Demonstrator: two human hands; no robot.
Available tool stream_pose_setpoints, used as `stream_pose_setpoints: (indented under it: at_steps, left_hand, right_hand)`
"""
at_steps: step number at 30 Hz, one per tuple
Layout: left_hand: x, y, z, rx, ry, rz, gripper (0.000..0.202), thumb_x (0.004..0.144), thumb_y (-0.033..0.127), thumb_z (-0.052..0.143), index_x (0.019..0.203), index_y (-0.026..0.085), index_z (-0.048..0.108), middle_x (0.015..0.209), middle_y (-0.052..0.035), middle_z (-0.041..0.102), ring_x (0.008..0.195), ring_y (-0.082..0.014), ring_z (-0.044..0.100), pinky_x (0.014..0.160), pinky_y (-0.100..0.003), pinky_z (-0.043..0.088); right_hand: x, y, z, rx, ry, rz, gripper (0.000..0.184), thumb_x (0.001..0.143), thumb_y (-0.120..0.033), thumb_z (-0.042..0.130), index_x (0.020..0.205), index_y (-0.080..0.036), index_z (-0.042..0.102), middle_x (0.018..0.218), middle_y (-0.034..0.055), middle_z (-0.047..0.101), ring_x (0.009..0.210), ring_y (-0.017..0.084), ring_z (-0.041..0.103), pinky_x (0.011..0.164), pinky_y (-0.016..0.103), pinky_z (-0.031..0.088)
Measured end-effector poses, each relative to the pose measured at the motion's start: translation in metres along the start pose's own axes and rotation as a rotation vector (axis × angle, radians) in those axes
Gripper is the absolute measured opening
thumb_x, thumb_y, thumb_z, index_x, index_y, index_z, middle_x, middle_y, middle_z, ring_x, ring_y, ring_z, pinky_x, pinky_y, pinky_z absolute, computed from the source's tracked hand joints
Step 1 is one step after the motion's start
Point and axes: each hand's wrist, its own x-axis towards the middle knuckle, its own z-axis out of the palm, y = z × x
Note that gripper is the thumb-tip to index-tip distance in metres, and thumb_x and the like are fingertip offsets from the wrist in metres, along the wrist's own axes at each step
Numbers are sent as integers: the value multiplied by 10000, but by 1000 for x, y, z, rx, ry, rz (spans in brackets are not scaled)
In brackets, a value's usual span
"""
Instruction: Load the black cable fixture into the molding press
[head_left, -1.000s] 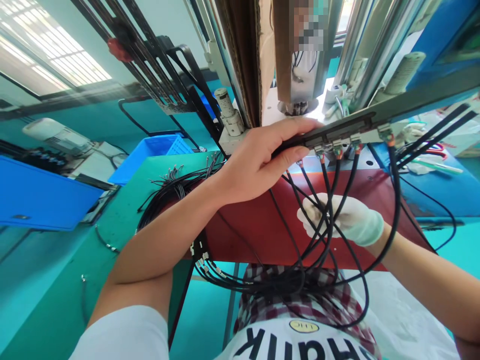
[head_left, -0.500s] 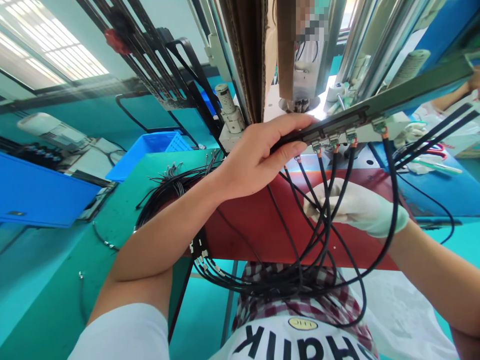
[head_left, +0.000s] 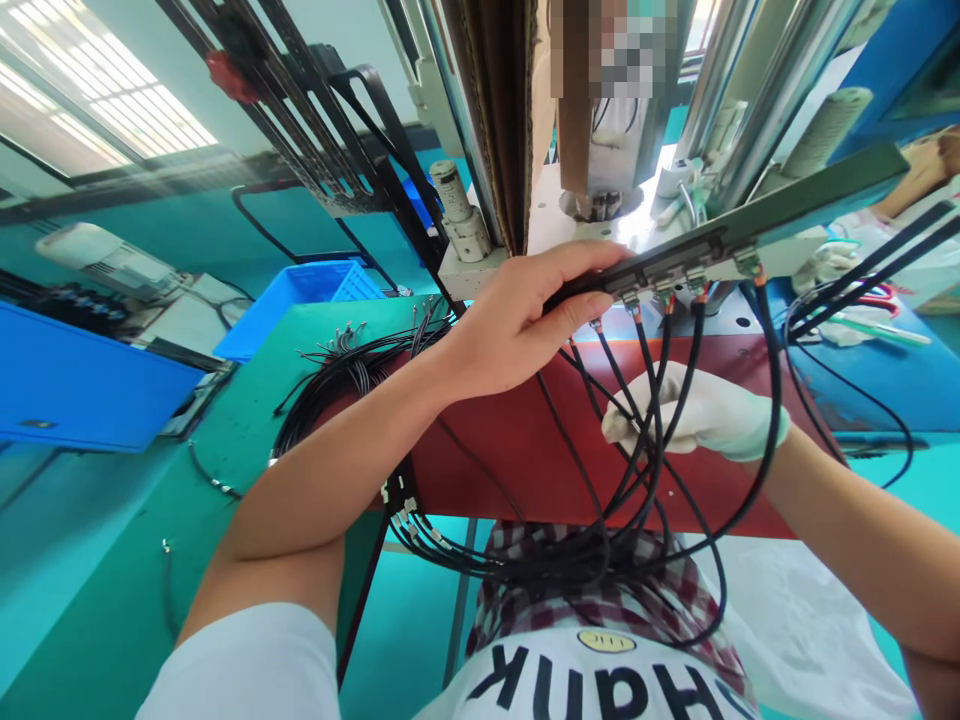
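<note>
My bare left hand is closed on the left end of a long dark fixture bar held above the red work surface. Several black cables hang from connectors along the bar's underside and loop down toward my lap. My right hand, in a white glove, is under the bar with its fingers pinched round those hanging cables.
A bundle of black cables lies on the green table at left. A blue bin stands behind it. A press machine rises just beyond the bar. Another person's hand shows at far right.
My gloved right hand slid slightly left and down along the hanging cables. The bar's right end tilted up a little. My left hand kept its grip.
</note>
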Motion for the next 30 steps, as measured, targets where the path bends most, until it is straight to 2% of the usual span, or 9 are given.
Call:
stream_pose_setpoints:
  at_steps: [4, 10, 14, 18, 22, 24, 26, 28, 30]
  left_hand:
    - [0, -3, 3, -19, 17, -30, 445, 948, 508, 532, 1305, 248, 594, 1112, -29, 675, 1115, -216, 655, 880, -326, 593]
    - [1, -9, 6, -2, -12, -8, 436, 959, 489, 522, 1305, 232, 593, 1106, -39, 684, 1093, -216, 654, 879, -326, 582]
    - [-1, -11, 9, 3, -26, 0, 429, 968, 480, 509, 1309, 231, 588, 1164, -47, 673, 1087, -211, 650, 891, -325, 566]
    - [-2, -17, 13, -16, -26, -32, 438, 967, 474, 511, 1314, 216, 583, 1160, -61, 670, 1022, -207, 659, 853, -317, 549]
    - [0, -40, 24, 9, -68, -59, 409, 977, 410, 498, 1309, 184, 572, 1082, -68, 681, 916, -182, 649, 808, -302, 519]
    - [1, -60, 36, 49, -108, -62, 355, 979, 350, 487, 1268, 171, 588, 1046, -61, 685, 899, -177, 638, 813, -308, 501]
    - [1, -85, 54, 98, -148, -64, 305, 977, 294, 465, 1211, 165, 612, 1043, -58, 685, 925, -187, 631, 831, -322, 486]
    - [1, -110, 75, 153, -189, -64, 287, 974, 262, 443, 1167, 155, 626, 1052, -65, 680, 966, -207, 622, 854, -337, 478]
    - [0, -132, 95, 208, -227, -61, 296, 973, 254, 430, 1159, 134, 626, 1074, -89, 667, 1019, -231, 606, 900, -356, 469]
  right_hand:
    - [0, 2, 2, -20, 50, -9, 347, 809, -348, 738, 1030, -81, 727, 803, 89, 670, 460, 37, 433, 369, 141, 267]
    - [3, 10, 9, -27, 203, -11, 295, 894, -381, 661, 831, -93, 647, 756, 67, 632, 542, 63, 507, 409, 133, 302]
    - [-2, 14, 1, -79, 142, 59, 274, 885, -372, 656, 861, -100, 670, 830, 88, 658, 613, 91, 544, 463, 155, 345]
    - [-11, 21, -12, -108, -50, 123, 371, 828, -424, 697, 953, -75, 711, 778, 84, 651, 536, 64, 463, 451, 166, 295]
    - [-24, 32, -30, -202, -175, 174, 439, 882, -502, 630, 857, -73, 717, 723, 74, 626, 578, 78, 474, 523, 198, 330]
    - [-33, 39, -44, -336, -10, 263, 448, 896, -528, 609, 907, -93, 717, 809, 85, 658, 649, 101, 517, 558, 211, 365]
    - [-44, 48, -62, -495, 298, 349, 480, 892, -569, 590, 988, -113, 709, 919, 94, 682, 695, 124, 548, 575, 233, 398]
    - [-54, 55, -81, -663, 591, 381, 483, 896, -574, 566, 1043, -136, 707, 953, 82, 692, 728, 149, 583, 621, 266, 440]
    - [-60, 60, -94, -837, 756, 363, 417, 906, -528, 557, 1062, -174, 713, 969, 50, 698, 795, 170, 615, 716, 297, 467]
